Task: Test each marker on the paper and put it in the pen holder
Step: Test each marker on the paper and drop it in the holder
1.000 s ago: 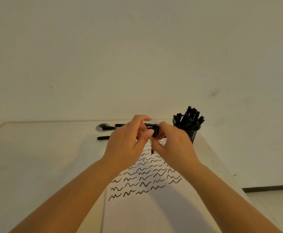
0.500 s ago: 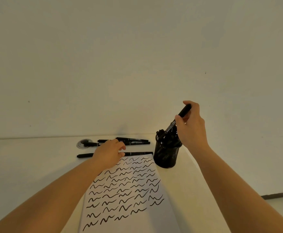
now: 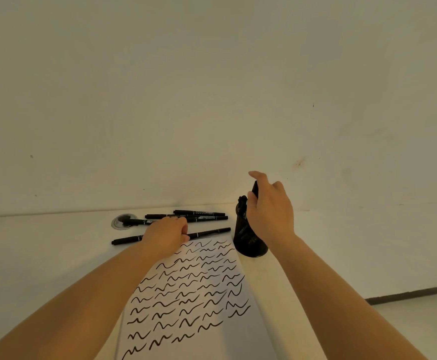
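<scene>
A white paper [image 3: 253, 331] covered in black squiggles lies in front of me. The black mesh pen holder [image 3: 250, 242], with several markers in it, stands at the paper's far right corner. My right hand [image 3: 270, 214] is right above the holder and pinches a black marker [image 3: 254, 188] that points down into it; only the marker's top end shows. My left hand [image 3: 166, 235] lies on the near loose marker [image 3: 211, 232] just beyond the paper, its fingers curled around the marker's middle.
Three more black markers [image 3: 199, 212] lie side by side behind my left hand, one reaching onto a round grey cable grommet [image 3: 120, 222]. The white table meets the wall just behind them. The table's right edge runs close past the holder, with floor beyond.
My right hand has lowered the marker deeper into the holder. My left hand has moved forward from the paper's top edge onto the near loose marker and curled around it.
</scene>
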{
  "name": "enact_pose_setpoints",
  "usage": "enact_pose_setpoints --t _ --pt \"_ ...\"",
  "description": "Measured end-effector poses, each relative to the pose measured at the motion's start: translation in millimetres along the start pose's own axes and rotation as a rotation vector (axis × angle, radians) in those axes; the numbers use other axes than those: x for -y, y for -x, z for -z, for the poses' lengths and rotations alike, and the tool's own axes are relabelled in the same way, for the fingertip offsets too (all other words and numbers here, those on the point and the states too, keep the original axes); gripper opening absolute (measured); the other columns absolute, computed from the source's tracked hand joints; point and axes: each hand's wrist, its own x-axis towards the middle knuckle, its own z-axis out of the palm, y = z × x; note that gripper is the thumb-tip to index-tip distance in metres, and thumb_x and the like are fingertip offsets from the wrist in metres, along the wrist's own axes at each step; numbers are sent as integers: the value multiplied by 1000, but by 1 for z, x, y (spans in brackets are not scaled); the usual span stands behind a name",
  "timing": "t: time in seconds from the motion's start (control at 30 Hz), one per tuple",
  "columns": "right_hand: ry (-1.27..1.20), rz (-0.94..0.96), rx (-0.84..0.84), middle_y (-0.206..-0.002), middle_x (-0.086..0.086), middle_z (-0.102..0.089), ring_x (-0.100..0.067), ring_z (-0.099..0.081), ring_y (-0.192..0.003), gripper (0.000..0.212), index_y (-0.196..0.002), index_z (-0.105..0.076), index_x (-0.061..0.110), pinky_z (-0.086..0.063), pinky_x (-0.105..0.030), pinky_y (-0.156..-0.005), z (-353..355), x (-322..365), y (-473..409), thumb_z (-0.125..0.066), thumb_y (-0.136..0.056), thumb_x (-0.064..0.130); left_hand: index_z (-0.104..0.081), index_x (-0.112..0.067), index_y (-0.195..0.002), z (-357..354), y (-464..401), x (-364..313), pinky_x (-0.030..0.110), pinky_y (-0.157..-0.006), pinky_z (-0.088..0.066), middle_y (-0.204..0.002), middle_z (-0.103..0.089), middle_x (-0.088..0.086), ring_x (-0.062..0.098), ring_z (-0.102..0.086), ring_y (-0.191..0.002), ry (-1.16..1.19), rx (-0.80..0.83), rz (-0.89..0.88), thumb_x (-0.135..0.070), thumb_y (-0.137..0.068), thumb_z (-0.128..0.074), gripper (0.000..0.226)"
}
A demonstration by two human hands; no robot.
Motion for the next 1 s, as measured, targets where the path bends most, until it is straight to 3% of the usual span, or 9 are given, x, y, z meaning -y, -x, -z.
enact_pose_setpoints --t 0.07,0.23,0.47,0.53,0.6,0.7,0.8,0.9,1.0 --pt "27 19 -9 -65 15 -27 -29 -50 -83 42 -130 -46 15 -43 -37 -66 -2 1 4 -49 -89 11 -51 -21 -103 0 -2 -1 29 -72 -41 -101 -58 0 16 -50 -89 3 18 18 -36 -90 -49 19" --pt "112 18 -27 -90 -11 -61 -30 -50 -87 43 -132 -45 13 -39 -38 -74 -11 -4 8 -50 -90 17 -50 -14 -115 -8 -6 -3 33 -86 -42 -113 -54 8 23 -47 -104 -66 36 12 -33 -94 -43 29" --pt "377 150 87 -98 -3 -66 -27 -46 -100 37 -127 -49 15 -33 -35 -79 -15 -13 11 -41 -92 25 -46 -13 -119 -4 1 -1 34 -88 -42 -117 -48 8 23 -41 -108 -83 -65 7 -30 -97 -35 30" --pt "424 168 78 -102 -5 -66 -28 -48 -101 38 -126 -50 13 -35 -38 -82 -12 -10 12 -46 -91 26 -45 -13 -121 6 9 -2 33 -86 -41 -117 -47 7 21 -41 -107 -43 -87 5 -30 -97 -35 31" --pt "413 216 -37 -100 -7 -66 -31 -54 -98 39 -120 -56 11 -40 -41 -84 -4 -3 15 -58 -84 22 -45 -14 -122 18 21 -4 32 -84 -42 -115 -47 6 20 -44 -102 29 -94 -4 -29 -98 -34 30" --pt "240 297 -207 -88 -2 -65 -25 -56 -86 31 -110 -61 11 -44 -38 -75 4 11 31 -61 -80 20 -47 -15 -117 36 47 -11 33 -78 -46 -105 -54 2 18 -53 -90 307 -80 10 -25 -98 -33 25" --pt "-132 78 74 -72 12 -58 -7 -52 -69 21 -105 -60 22 -40 -24 -60 8 33 53 -47 -91 31 -47 -18 -113 48 79 -21 24 -74 -48 -91 -62 -10 4 -60 -85 607 -68 -5 -22 -98 -35 20" --pt "-515 -204 398 -71 7 -63 1 -55 -58 19 -97 -57 30 -38 -19 -58 8 47 73 -43 -92 42 -51 -29 -103 54 113 -34 14 -71 -42 -83 -64 -14 -5 -60 -77 721 -68 -76 -24 -95 -41 13" --pt "-745 -245 455 -63 8 -63 2 -53 -55 22 -85 -63 30 -42 -16 -57 14 55 94 -43 -94 35 -50 -39 -89 53 143 -44 19 -73 -47 -77 -66 -14 -6 -61 -74 731 -10 -161 -28 -92 -49 12"
